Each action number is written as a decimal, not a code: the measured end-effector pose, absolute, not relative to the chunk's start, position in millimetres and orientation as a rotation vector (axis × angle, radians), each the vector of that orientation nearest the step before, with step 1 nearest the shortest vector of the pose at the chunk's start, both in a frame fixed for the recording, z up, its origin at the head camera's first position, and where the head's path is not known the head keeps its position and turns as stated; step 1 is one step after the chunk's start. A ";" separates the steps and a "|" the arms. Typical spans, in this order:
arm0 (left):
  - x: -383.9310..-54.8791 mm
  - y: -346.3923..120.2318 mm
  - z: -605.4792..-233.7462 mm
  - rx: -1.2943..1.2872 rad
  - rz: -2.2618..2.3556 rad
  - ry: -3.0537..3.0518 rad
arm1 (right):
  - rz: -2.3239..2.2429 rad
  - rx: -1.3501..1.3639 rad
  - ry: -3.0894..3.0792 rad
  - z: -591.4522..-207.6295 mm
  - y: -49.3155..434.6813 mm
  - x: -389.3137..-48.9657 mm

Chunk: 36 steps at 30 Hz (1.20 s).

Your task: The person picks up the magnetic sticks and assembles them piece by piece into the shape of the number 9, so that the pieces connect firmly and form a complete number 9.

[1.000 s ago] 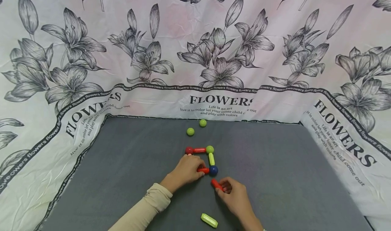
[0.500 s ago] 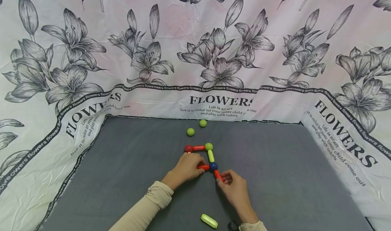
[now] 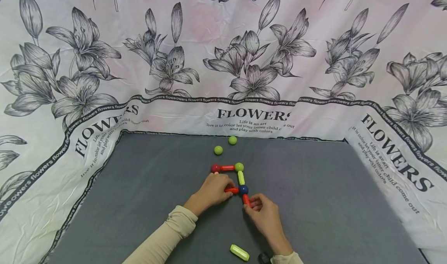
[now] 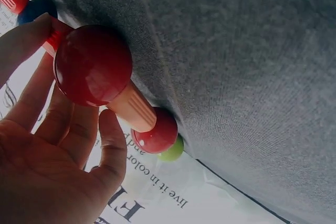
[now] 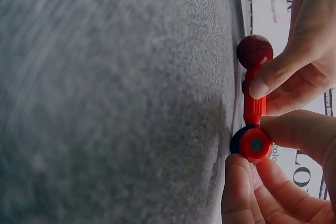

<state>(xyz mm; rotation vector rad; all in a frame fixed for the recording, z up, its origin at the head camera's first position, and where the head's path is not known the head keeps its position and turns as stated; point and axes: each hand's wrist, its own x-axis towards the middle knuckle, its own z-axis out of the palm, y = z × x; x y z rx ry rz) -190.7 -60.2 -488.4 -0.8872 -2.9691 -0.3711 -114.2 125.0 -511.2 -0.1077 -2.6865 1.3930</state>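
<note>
A four-sided frame of toy building rods and balls lies on the grey table. Its far side has a red ball [image 3: 215,168], a red rod [image 3: 227,168] and a green ball [image 3: 239,167]. A yellow-green rod [image 3: 241,178] leads down to a blue ball [image 3: 243,190]. My left hand [image 3: 213,188] pinches the near red rod [image 3: 233,190], between the blue ball and another red ball [image 4: 94,64]; an orange rod [image 4: 134,106] completes the left side. My right hand [image 3: 266,215] pinches a second red rod [image 3: 246,200], its far end against the blue ball.
Two loose green balls, one nearer [image 3: 218,150] and one farther [image 3: 233,140], sit behind the frame. A loose yellow-green rod [image 3: 239,252] lies near the front. Beside my right wrist is a dark object [image 3: 264,258]. Flower-printed cloth [image 3: 251,118] borders the table.
My right hand has moved away from me, bringing its red rod from apart to touching the blue ball. The frame has shifted slightly away from me. My left hand keeps its hold.
</note>
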 end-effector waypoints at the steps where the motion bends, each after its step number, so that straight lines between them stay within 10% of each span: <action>1: -190.9 -60.6 -488.2 -0.889 -0.369 -2.972 | 1.395 -0.112 -2.693 -510.7 124.3 -114.3; 13: -194.9 -67.7 -487.2 -0.903 -0.379 -2.964 | 1.399 -0.130 -2.696 -486.3 136.0 -136.1; 36: -175.0 -77.0 -492.5 -0.896 -0.367 -3.026 | 1.885 -0.021 -2.488 -481.7 130.8 -344.5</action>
